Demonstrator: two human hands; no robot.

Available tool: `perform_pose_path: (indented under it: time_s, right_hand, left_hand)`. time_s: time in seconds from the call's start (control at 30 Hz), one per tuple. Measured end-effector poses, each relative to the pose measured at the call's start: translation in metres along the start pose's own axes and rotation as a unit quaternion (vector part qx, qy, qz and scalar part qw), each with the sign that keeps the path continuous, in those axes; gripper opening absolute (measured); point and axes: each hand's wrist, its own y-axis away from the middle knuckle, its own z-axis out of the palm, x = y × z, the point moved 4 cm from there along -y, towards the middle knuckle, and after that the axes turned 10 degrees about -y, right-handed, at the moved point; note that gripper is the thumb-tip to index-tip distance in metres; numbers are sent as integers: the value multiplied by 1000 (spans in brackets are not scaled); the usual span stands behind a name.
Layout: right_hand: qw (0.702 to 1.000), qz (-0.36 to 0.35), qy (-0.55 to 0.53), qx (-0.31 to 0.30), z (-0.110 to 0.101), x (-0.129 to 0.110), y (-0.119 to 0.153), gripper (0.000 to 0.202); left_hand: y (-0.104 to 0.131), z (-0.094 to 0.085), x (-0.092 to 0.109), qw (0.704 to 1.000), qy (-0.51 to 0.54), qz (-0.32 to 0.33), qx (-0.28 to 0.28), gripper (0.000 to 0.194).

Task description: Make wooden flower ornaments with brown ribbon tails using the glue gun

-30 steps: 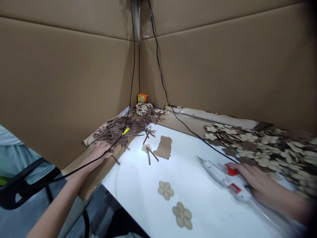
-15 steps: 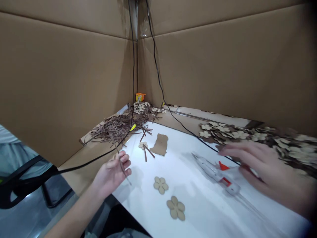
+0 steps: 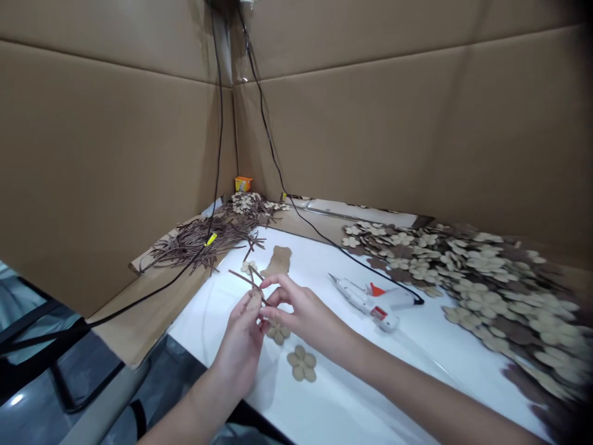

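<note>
the glue gun [image 3: 359,298] lies on the white board [image 3: 333,402] with no hand on it. left of the glue gun, the left hand [image 3: 243,340] pinches a thin brown strip [image 3: 241,276] between thumb and fingers, the free end poking out away from the person. the right hand [image 3: 301,309], between that hand and the glue gun, has its fingertips drawn close about the strip's near end — whether they grip it or only touch it, i cannot tell.

as for progress, one small cream flower [image 3: 249,267], left of the glue gun and past the hands, has brown strips about it and looks like the piece furthest along. two plain flowers seem untreated: the nearer flower [image 3: 302,363] lies on the near left side of the glue gun, and the second flower [image 3: 278,332] is partly covered by the hands. plenty appears left over, with a pile of strips [image 3: 194,241] far left of the glue gun and a big heap of flowers [image 3: 486,272] to its right.

against half a second ago, the right hand has left its place above the glue gun and joined the left — the strip was then in the left hand alone. the glue gun itself still lies on the board.
</note>
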Motion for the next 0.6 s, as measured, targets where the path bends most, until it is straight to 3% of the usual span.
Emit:
perform_pose_path:
  time_s: [0.17, 0.23, 0.33, 0.4, 0.5, 0.6]
  right_hand:
    - [997, -13, 52, 60, -16, 2, -5, 15]
    - [993, 0, 94, 77, -25, 2, -5, 10]
    - [989, 4, 130, 72, -32, -1, -5, 10]
    - [990, 0, 125, 60, -34, -5, -5, 17]
    - [995, 3, 92, 35, -34, -11, -7, 26]
    - [998, 5, 48, 30, -34, -16, -11, 23]
  left_hand:
    - [-2, -14, -4, 995, -67, 22, 73, 24]
    - [0, -25, 4, 979, -123, 103, 127, 19]
    - [8, -32, 32, 905, -230, 308, 184, 27]
    - [7, -24, 49, 854, -349, 365, 127, 35]
    - [-6, -8, 59, 788, -504, 352, -36, 27]
    - [-15, -1, 61, 753, -541, 365, -90, 23]
